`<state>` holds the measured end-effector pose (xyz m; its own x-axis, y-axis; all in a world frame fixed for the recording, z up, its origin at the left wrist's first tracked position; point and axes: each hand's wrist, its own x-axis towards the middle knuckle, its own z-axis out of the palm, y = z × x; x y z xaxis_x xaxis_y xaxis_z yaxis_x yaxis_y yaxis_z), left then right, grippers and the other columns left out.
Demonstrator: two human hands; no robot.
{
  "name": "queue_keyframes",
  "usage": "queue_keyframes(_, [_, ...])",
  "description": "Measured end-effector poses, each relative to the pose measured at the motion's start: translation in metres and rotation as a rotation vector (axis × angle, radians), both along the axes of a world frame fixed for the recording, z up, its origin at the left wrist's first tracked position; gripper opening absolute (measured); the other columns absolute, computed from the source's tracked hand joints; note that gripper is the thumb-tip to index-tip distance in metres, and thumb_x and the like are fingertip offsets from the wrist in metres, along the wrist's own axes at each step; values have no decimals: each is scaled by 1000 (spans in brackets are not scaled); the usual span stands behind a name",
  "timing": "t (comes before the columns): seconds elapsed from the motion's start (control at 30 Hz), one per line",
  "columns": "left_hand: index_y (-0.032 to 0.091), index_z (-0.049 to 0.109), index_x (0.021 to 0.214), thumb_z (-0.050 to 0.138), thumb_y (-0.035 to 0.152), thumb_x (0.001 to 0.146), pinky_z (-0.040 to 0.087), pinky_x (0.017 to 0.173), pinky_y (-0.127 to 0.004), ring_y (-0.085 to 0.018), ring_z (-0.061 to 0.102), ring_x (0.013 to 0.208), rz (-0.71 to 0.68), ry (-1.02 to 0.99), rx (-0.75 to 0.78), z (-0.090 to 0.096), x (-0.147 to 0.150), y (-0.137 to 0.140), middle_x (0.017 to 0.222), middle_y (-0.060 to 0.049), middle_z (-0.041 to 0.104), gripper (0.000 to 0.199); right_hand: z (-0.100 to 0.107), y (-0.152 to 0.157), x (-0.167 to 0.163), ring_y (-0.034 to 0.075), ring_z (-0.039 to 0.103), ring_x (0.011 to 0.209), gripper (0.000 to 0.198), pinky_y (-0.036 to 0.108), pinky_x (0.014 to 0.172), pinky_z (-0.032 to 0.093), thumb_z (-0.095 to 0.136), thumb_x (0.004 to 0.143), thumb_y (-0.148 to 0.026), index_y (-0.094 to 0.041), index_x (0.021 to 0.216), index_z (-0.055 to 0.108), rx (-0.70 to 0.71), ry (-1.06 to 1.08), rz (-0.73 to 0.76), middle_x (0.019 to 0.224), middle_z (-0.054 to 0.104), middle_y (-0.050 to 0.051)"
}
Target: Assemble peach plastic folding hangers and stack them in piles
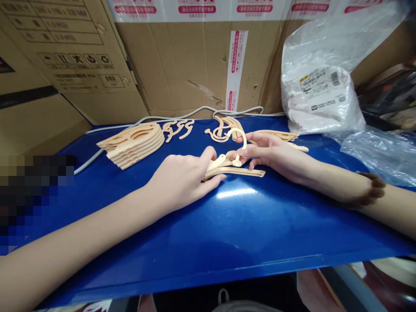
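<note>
- The glossy blue tabletop (247, 229) lies under my arms.
- My left hand (183, 175) is clamped on slim beige plastic bars (250, 172); a slack grip could let them splay.
- My right hand (276, 156) pinches a curved cream plastic hook (245, 139), its round foot just beside the bars; twisting fingers could drop it.
- Beyond, a stack of beige curved plastic pieces (139, 139) could topple if knocked.
- Farther back, a tugged white cable (203, 108) could scatter the small S-shaped beige clips (187, 130).

Left carton (97, 102), beside middle carton (182, 65): "MM", "(KG)" twice, digits soft; boxed "合格证" (113, 81); handling icons (78, 60) incl. umbrella, recycling. On middle carton: red-white tape (238, 52), small Chinese print. Bag (292, 65) right of it: label (320, 89), barcode (335, 78), text illegible.
</note>
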<state>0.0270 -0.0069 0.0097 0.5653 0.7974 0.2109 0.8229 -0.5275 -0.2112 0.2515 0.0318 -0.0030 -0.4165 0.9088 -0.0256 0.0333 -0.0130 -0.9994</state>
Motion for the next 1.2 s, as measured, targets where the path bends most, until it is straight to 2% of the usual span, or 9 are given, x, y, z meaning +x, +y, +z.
queue_keyframes(0.07, [17, 53, 112, 41, 54, 95, 23, 45, -27, -23, 67, 56, 6, -52, 7, 1, 1, -2, 65, -2, 69, 42, -1, 0, 0, 12, 67, 76, 29, 20, 60, 51, 75, 76, -23, -19, 99, 58, -4, 4, 0, 87, 71, 2])
queue_keyframes(0.23, [18, 56, 105, 34, 34, 99, 30, 49, -26, -17, 66, 62, -117, -108, -25, 0, 0, -3, 75, 0, 71, 28, 0, 0, 0, 11, 66, 74, 25, 21, 60, 51, 75, 76, -24, -18, 92, 57, -6, 7, 17, 86, 71, 3])
queue_keyframes(0.33, [18, 61, 97, 40, 30, 95, 33, 52, -27, -17, 65, 69, -250, -146, 57, -4, -3, -1, 79, -1, 70, 24, 0, 0, 0, 10, 62, 72, 26, 20, 60, 50, 77, 75, -26, -19, 93, 60, -1, 12, 22, 83, 70, 0])
queue_keyframes(0.43, [18, 65, 91, 46, 27, 91, 32, 51, -28, -17, 61, 67, -327, -171, 162, -7, -4, 0, 73, -1, 66, 21, 0, 1, 0, 9, 59, 67, 25, 21, 59, 49, 77, 75, -27, -19, 93, 62, -9, 12, 35, 80, 69, -1])
queue_keyframes(0.7, [17, 65, 96, 50, 22, 88, 33, 50, -28, -16, 57, 65, -375, -183, 217, -4, -4, -3, 71, 0, 65, 17, 3, 1, 0, 7, 56, 58, 27, 20, 57, 49, 81, 71, -26, -18, 89, 63, -56, 3, 25, 77, 69, -1])
queue_keyframes(0.87, [17, 63, 95, 46, 23, 93, 36, 51, -28, -15, 58, 69, -400, -173, 204, -3, -6, 0, 76, 0, 66, 18, 4, 2, 3, 5, 54, 58, 23, 20, 58, 47, 80, 72, -26, -17, 86, 64, -62, 11, 55, 81, 69, -1])
queue_keyframes(0.97, [16, 62, 101, 43, 24, 97, 37, 51, -27, -15, 59, 71, -421, -162, 192, -3, -7, 2, 79, -1, 66, 21, 3, 3, 5, 5, 52, 58, 23, 19, 58, 45, 80, 72, -26, -18, 87, 65, -60, 40, 80, 81, 69, -1])
queue_keyframes(1.2, [12, 62, 107, 49, 21, 94, 37, 50, -26, -15, 59, 71, -522, -189, 257, -3, -5, -1, 82, -2, 69, 21, 4, 1, 3, 5, 44, 54, 20, 19, 51, 39, 78, 75, -28, -17, 86, 66, -46, 63, 102, 74, 62, -3])
